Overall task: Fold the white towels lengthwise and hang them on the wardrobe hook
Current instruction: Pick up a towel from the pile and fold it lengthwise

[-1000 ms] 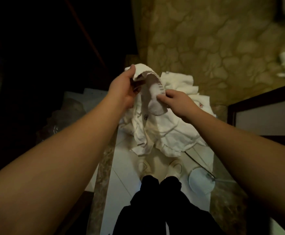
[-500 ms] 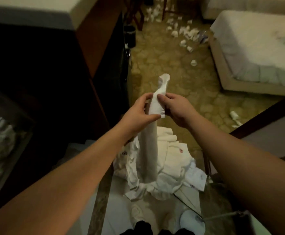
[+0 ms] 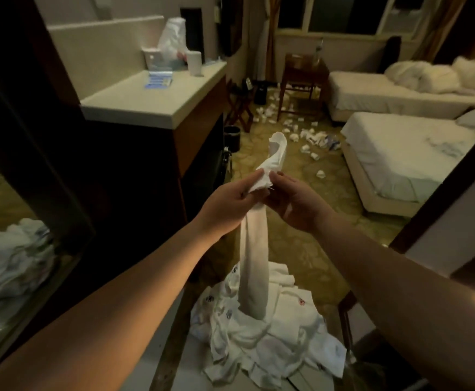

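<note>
Currently left hand and right hand both pinch towel mid-frame; loose pinch risks unfolding, dropping onto pile.

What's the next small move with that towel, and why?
Probably lift it clear of the pile and even up its two ends. The left hand and right hand pinch the folded towel near its top, one end sticks up above them, and the long part hangs with its bottom against the heap of towels on the floor.
</note>
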